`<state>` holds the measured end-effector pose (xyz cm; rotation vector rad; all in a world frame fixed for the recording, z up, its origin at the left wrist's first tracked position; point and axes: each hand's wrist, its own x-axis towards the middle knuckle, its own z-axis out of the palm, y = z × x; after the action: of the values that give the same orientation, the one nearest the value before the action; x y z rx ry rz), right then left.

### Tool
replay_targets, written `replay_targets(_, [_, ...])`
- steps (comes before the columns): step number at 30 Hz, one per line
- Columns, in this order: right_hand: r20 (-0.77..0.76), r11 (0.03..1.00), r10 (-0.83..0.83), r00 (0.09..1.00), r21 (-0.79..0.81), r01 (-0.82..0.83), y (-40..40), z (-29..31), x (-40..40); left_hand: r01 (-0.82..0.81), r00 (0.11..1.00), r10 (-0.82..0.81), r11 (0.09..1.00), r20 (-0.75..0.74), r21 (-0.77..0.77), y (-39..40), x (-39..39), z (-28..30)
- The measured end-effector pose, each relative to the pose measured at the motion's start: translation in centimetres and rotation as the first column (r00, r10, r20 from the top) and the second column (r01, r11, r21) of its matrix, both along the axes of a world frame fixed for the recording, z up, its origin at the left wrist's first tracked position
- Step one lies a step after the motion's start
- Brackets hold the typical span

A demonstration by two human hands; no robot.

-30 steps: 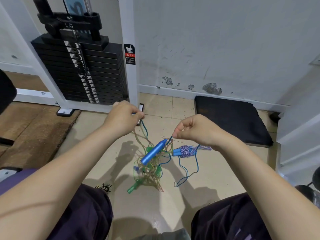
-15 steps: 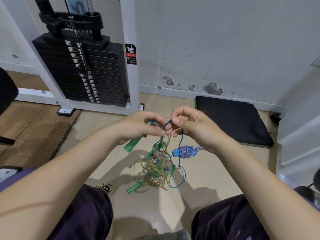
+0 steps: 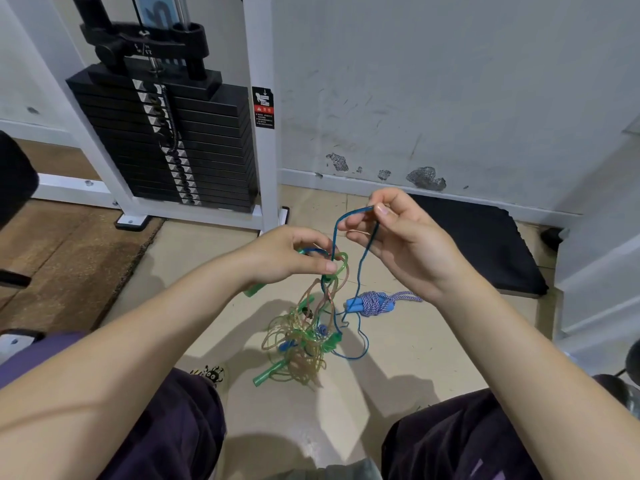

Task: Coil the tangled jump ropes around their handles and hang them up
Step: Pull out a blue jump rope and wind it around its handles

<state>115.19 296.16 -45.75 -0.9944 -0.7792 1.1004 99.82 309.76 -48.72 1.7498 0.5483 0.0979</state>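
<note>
A tangle of thin green, clear and blue jump ropes (image 3: 301, 337) hangs from my hands down to the floor. My left hand (image 3: 291, 254) grips a green handle (image 3: 254, 290) and pinches rope loops at the top of the knot. My right hand (image 3: 398, 237) pinches a loop of blue rope (image 3: 349, 216) and holds it up above the tangle. Another green handle (image 3: 265, 374) lies on the floor under the tangle. A coiled purple-and-white rope with blue handles (image 3: 372, 303) lies on the floor to the right.
A black weight stack (image 3: 173, 140) in a white frame (image 3: 263, 133) stands at the back left. A black mat (image 3: 485, 244) lies against the white wall at the right. My knees in dark trousers fill the bottom corners. Brown matting (image 3: 69, 258) covers the floor at the left.
My right hand has lifted the blue rope loop up and to the right, away from my left hand. The blue handle held a second ago has dropped into the tangle.
</note>
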Motion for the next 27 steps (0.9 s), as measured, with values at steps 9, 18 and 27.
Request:
replay_targets(9, [0.189,0.966,-0.049,0.981,-0.242,0.095,0.1,-0.4,0.2,-0.147,0.988,0.147,0.989,0.048,0.001,0.8,-0.3,0.8])
replay_targets(18, [0.607,0.923,0.138,0.783,-0.366,0.121,0.3,-1.1,-1.3,-0.021,0.999,0.021,1.000,0.048,-0.007,0.2,-0.3,1.1])
replay_targets(27, [0.825,0.903,0.097,0.557,-0.309,0.300,0.9,-2.0,-1.1,-0.134,0.991,0.130,0.981,0.037,0.139,1.0,-0.5,0.9])
